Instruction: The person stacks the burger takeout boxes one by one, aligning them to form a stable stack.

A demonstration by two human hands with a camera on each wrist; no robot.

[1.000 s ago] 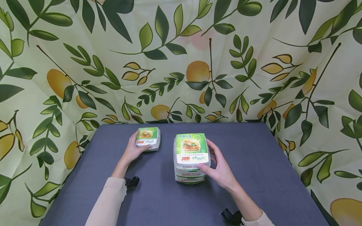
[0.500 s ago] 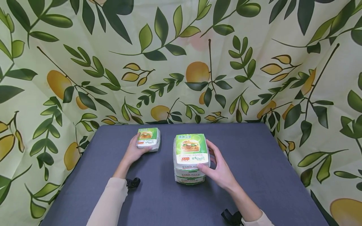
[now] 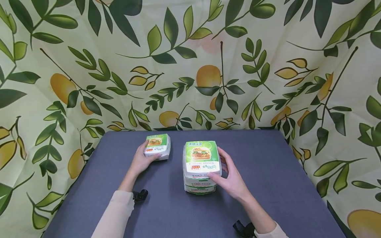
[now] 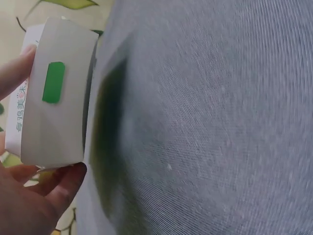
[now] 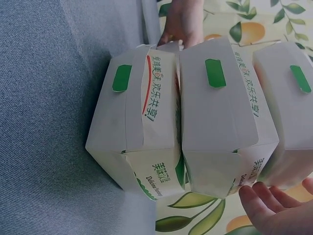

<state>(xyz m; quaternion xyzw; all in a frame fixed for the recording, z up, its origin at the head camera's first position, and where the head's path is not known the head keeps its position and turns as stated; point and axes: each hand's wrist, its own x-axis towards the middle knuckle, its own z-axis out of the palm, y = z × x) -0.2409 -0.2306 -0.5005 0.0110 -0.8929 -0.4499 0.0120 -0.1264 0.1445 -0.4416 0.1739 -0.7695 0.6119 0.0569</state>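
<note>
My left hand [image 3: 142, 159] grips a white and green burger box [image 3: 156, 145] at the back left, thumb on its front and fingers along its left side. In the left wrist view this burger box [image 4: 61, 93] is close over the cloth, with a dark shadow beside it. A stack of three matching burger boxes [image 3: 200, 158] stands at the middle of the table. My right hand [image 3: 230, 177] holds the upper part of the stack by its right side, thumb at the front corner. The right wrist view shows the lowest box [image 5: 137, 117] standing on the cloth.
Blue-grey cloth covers the table [image 3: 169, 211]. Behind and beside it hangs a pale curtain [image 3: 178, 39] printed with leaves and oranges. Black wrist cameras [image 3: 140, 195] sit at both wrists.
The burger box in my left hand has shifted slightly to the right, along with the hand. My right hand and the stack have stayed in place.
</note>
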